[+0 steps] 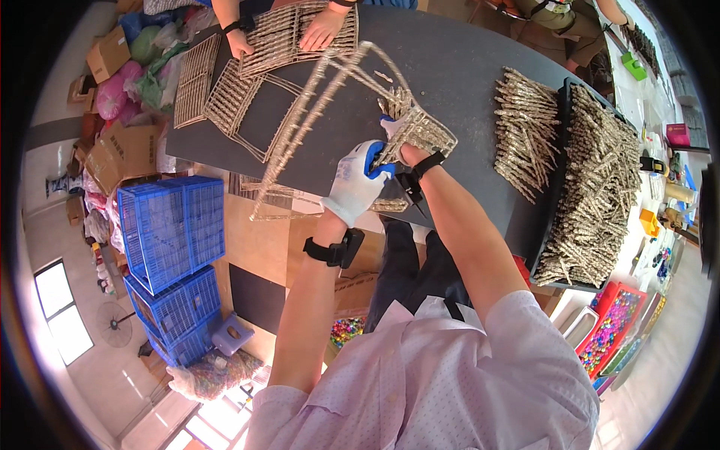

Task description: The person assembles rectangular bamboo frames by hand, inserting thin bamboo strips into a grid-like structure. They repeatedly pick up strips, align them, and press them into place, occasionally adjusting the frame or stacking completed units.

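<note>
My left hand (355, 182), in a white glove with blue fingertips, is closed on a light-brown woven rack frame (304, 112) made of twisted, rope-like rods. The frame stands tilted above the table, its long side rails reaching up and to the left. My right hand (406, 129), gloved too, is inside the frame beside a slatted part (431, 136). A small bunch of twisted sticks (396, 101) juts up from its grasp; the frame partly hides those fingers.
On the dark table (450, 64), loose sticks (525, 127) lie to the right, beside a heaped black tray (592, 180). Across the table, another person's hands (321, 31) rest on a slatted panel (281, 41), near other panels (199, 79). Blue crates (172, 232) stand at left.
</note>
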Motion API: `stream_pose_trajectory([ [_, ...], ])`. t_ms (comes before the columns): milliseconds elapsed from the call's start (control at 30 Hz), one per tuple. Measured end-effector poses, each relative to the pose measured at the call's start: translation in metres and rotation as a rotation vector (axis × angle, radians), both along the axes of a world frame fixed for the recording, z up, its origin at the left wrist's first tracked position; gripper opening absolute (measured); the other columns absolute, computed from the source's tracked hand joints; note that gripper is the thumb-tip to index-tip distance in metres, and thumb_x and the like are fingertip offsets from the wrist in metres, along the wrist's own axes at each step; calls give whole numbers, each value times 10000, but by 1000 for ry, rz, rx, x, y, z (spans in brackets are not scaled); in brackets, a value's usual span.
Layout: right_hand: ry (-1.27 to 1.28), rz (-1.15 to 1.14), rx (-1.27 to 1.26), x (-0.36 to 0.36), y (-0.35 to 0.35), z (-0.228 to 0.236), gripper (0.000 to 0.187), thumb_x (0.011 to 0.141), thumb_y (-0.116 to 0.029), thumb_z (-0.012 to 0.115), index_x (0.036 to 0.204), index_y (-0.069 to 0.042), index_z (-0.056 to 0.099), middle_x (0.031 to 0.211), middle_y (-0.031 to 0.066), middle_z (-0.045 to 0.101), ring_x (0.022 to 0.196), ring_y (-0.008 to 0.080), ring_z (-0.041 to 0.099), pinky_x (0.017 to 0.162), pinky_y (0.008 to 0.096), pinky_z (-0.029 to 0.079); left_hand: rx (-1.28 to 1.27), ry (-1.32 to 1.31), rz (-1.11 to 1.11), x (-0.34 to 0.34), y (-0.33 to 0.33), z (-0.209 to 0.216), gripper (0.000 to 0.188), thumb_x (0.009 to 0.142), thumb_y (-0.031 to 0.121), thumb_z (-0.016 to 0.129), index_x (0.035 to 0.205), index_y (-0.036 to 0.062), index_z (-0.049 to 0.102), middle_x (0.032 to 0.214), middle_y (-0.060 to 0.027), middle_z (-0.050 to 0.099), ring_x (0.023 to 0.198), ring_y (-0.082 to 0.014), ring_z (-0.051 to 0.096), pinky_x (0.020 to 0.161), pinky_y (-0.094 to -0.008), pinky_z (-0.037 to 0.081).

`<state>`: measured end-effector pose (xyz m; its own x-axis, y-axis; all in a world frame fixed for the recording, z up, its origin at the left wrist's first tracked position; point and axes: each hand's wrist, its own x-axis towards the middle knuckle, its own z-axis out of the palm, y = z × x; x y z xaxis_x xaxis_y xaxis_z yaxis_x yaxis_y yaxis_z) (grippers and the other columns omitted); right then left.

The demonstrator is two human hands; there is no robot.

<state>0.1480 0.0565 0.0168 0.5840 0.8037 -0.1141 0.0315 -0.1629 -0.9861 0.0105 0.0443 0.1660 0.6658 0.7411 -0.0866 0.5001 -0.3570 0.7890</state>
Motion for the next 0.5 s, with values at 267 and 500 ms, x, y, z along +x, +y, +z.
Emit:
stream_pose_trajectory([
  [267,348,571,153,-18,-3,17,277,841,-265,607,1056,-91,608,999,162,664,922,324,641,810,373,497,75,-45,53,13,14,-4,421,771,55,691,1166,-10,559,1030,-178,660,924,-290,661,816,-339,514],
  [500,-532,484,-504,-11,17,27,347,852,-391,597,973,-83,698,973,205,675,940,350,644,790,400,513,-285,-226,291,-11,30,-25,324,832,-62,593,1152,-36,551,970,-69,654,810,-98,617,689,-248,524],
])
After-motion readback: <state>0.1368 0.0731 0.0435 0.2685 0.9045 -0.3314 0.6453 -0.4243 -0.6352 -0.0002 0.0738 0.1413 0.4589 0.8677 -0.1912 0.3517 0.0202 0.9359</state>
